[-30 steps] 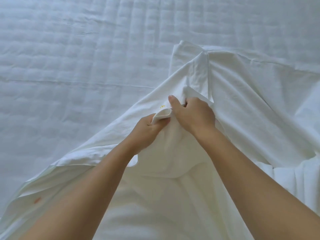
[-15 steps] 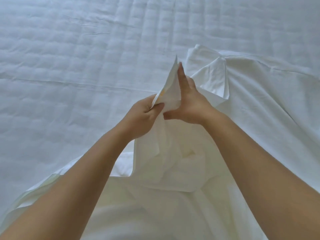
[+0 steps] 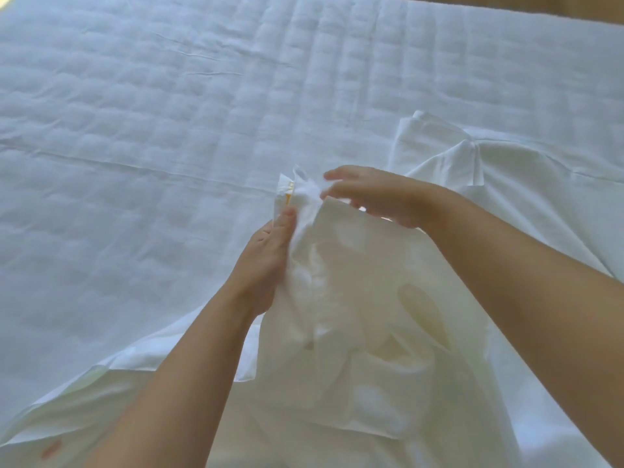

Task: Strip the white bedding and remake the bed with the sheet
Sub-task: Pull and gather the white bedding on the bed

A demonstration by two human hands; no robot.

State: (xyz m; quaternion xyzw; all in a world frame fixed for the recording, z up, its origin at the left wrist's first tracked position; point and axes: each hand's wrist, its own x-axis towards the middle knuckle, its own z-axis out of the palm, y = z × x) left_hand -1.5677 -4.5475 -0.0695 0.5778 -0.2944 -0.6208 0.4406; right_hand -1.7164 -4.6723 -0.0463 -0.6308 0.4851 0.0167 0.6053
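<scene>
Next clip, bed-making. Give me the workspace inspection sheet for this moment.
Surface: quilted mattress cover, white, lightly creased.
Job's things: white sheet, bunched at the near right, one corner raised; orange-printed label on that corner; reddish mark near its near left edge.
Clutter: nothing seen.
Grippers: left hand grips the raised corner; right hand touches it, grip blurred.
Cables: nothing seen.
Surroundings: tan strip beyond the far edge; too little shows to identify.
</scene>
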